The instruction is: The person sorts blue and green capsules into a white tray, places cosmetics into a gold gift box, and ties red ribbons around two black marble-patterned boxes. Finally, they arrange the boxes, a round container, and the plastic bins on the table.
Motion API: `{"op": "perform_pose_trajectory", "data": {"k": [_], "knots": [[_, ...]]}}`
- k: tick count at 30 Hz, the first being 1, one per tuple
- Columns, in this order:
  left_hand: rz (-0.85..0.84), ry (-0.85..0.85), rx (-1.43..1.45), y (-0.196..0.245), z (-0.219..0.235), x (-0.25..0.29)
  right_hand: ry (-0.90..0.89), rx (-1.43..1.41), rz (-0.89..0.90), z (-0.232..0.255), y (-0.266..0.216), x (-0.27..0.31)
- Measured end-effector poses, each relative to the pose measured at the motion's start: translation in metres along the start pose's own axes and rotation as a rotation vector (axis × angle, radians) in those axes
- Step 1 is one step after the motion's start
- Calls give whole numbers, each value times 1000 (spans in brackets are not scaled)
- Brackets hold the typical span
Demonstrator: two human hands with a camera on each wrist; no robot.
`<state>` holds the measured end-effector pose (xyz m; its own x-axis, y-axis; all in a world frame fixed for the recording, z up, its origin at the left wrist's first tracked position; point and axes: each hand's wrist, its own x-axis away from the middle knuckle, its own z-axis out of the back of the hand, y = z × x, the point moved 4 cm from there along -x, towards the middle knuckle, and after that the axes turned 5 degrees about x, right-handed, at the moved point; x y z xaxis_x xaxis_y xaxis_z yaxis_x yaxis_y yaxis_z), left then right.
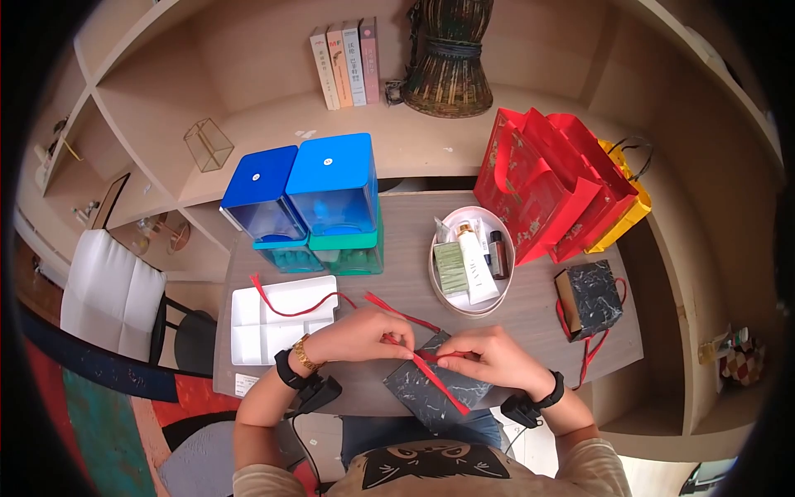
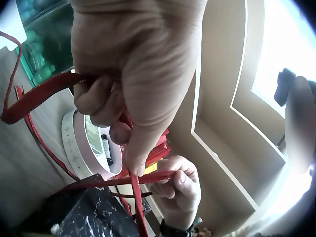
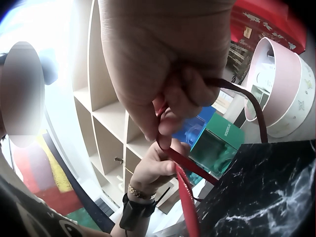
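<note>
A black box with white marble veins (image 1: 418, 399) lies at the table's front edge, close to the person's body. Over it, the left hand (image 1: 373, 333) pinches a red ribbon (image 1: 443, 388) between thumb and fingers. The right hand (image 1: 493, 356) pinches another stretch of this ribbon just to the right. In the left wrist view, two ribbon strands (image 2: 136, 186) cross right at the left thumb tip, above the box (image 2: 98, 215). One tail hangs down in front of the crossing, and a loop of ribbon (image 3: 247, 96) trails behind the right hand in the right wrist view.
An oval box (image 1: 439, 298) holding a white tube and small bottles stands behind the hands. To the right sits a second marbled box (image 1: 595, 298) with red ribbon. A white divided tray (image 1: 248, 319), blue-lidded bins (image 1: 331, 174) and red paper bags (image 1: 530, 195) surround the work.
</note>
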<state>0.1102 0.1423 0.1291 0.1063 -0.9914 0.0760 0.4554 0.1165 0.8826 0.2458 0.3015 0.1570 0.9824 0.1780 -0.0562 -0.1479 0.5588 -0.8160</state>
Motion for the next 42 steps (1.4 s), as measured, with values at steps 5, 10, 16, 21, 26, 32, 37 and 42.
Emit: {"op": "perform_pose_trajectory", "data": {"k": [5,10,16,21,26,32,37,42], "knots": [[-55,21,-7,3,-5,-5,121,-1,3,-1,15,4],[-72,120,-8,11,-5,-3,128,-35,-23,0,13,6],[-74,142,19,12,-4,-3,139,-34,-37,0,12,3],[-84,136,19,14,-4,-3,188,-62,-83,1,25,1],[59,135,-112,-12,-18,0,239,73,-172,3,43,-4],[327,-29,-388,-41,-52,9,87,198,-286,-24,83,6],[255,-12,-319,-43,-65,7,24,-183,-432,-32,103,10],[178,1,23,-46,-72,6,11,-413,-419,-38,107,12]]}}
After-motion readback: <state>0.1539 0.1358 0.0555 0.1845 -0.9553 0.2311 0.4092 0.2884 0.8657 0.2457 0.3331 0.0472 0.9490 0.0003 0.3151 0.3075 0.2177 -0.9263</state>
